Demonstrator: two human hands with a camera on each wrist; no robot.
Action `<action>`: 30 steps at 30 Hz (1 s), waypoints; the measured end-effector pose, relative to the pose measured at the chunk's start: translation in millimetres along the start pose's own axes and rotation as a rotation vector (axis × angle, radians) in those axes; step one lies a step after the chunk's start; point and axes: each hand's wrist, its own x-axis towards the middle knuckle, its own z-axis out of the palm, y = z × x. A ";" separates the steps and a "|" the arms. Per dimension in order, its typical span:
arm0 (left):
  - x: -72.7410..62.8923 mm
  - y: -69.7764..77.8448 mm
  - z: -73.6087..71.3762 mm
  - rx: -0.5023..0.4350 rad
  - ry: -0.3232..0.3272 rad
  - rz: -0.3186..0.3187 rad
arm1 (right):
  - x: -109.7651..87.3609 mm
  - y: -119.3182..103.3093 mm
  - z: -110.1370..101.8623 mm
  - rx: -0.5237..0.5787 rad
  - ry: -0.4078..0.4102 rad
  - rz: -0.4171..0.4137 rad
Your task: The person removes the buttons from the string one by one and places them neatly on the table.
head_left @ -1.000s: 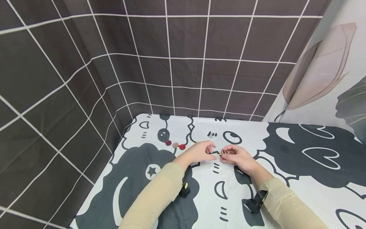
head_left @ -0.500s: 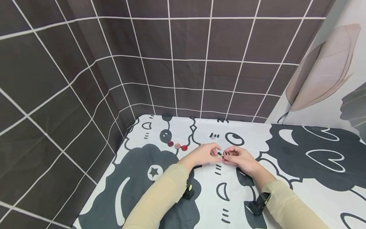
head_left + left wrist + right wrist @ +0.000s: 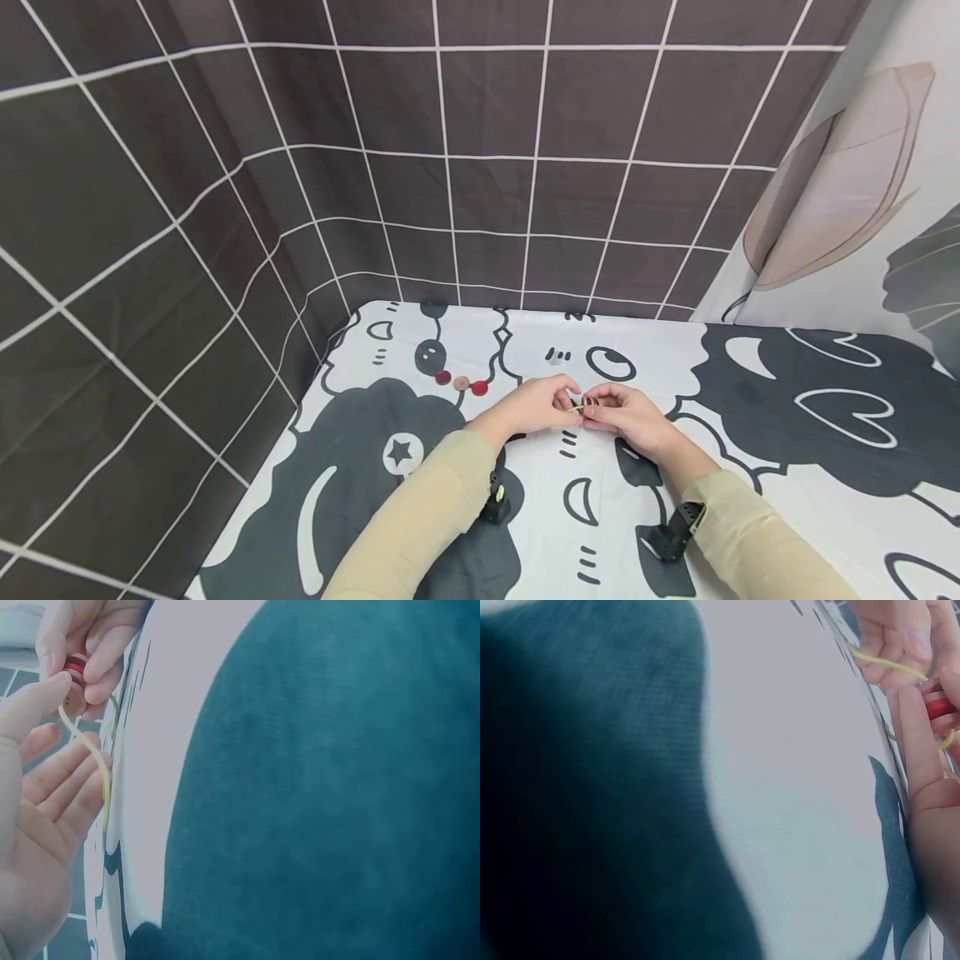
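My right hand [image 3: 626, 417] pinches a small stack of round buttons [image 3: 76, 666] in red, dark brown and pinkish tones. A thin yellow cord [image 3: 97, 761] runs from the stack, with another bit of it [image 3: 946, 741] below the buttons. My left hand [image 3: 536, 404] is just to the left. In the left wrist view its thumb tip touches the near side of the stack, while the other fingers stay loosely spread with the cord passing in front of them. How the cord goes through the buttons is hidden by fingers.
On the black-and-white cartoon cloth [image 3: 540, 533], left of the hands, a dark red button [image 3: 442, 377], a pink button [image 3: 461, 382] and a red button [image 3: 478, 387] lie in a row. A dark grid-patterned curtain [image 3: 487, 192] rises behind; a leaf-print curtain [image 3: 847, 183] hangs at right.
My left hand has moved right, closer to the right hand and the cord. The right hand stays on the button stack, and the loose buttons have not moved on the cloth.
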 end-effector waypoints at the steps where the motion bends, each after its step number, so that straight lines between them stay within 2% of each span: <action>1: 0.3 0.1 0.2 -0.003 0.001 -0.001 | 0.0 0.1 0.1 -0.001 0.000 0.000; 11: 2.5 0.8 1.5 -0.015 -0.007 0.003 | -0.7 -0.7 0.3 -0.008 -0.005 0.001; 30: 5.7 2.0 5.5 0.033 0.003 0.051 | -1.0 -4.2 2.4 -0.050 0.008 0.013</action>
